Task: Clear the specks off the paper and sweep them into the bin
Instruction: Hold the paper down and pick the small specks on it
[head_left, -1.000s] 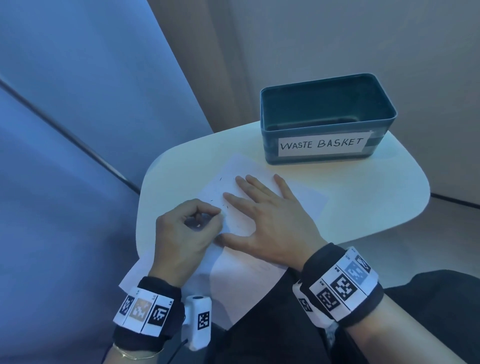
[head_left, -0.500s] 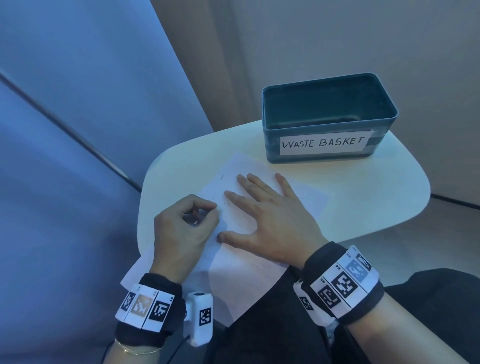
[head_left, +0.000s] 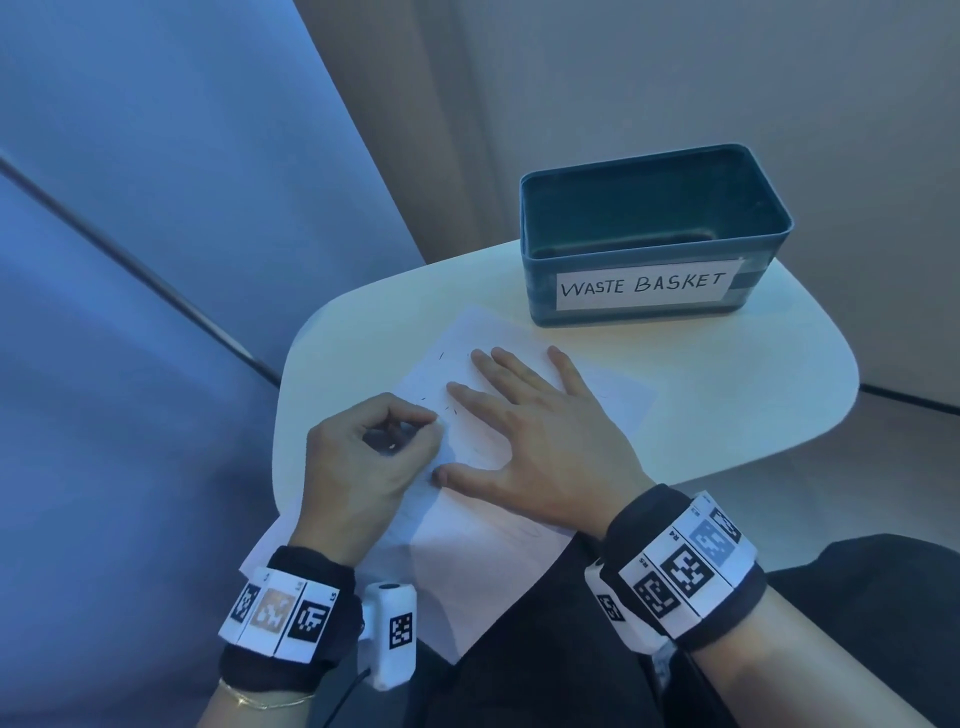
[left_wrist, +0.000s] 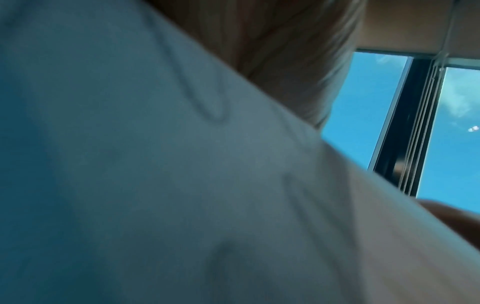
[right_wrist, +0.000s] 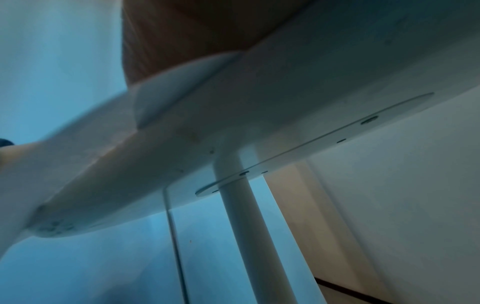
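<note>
A white sheet of paper (head_left: 498, 561) lies on the small white table (head_left: 727, 395), its near edge hanging over toward my lap. A few tiny dark specks (head_left: 441, 356) sit on its far left part. My right hand (head_left: 498, 431) presses flat on the sheet with fingers spread. Just left of it, my left hand (head_left: 410, 431) rests on the paper with fingers curled round a small dark object, which is mostly hidden. The teal bin (head_left: 654, 234), labelled WASTE BASKET, stands beyond the paper. The left wrist view shows only blurred paper (left_wrist: 182, 164).
The bin stands at the table's far edge, with bare tabletop to its right and front. A blue partition (head_left: 156, 260) runs along the left. In the right wrist view the table's underside (right_wrist: 285, 102) and its pole (right_wrist: 241, 226) show.
Almost nothing: the left hand's curled fingers shifted a touch on the paper, and the right hand stays pressed flat in the same spot.
</note>
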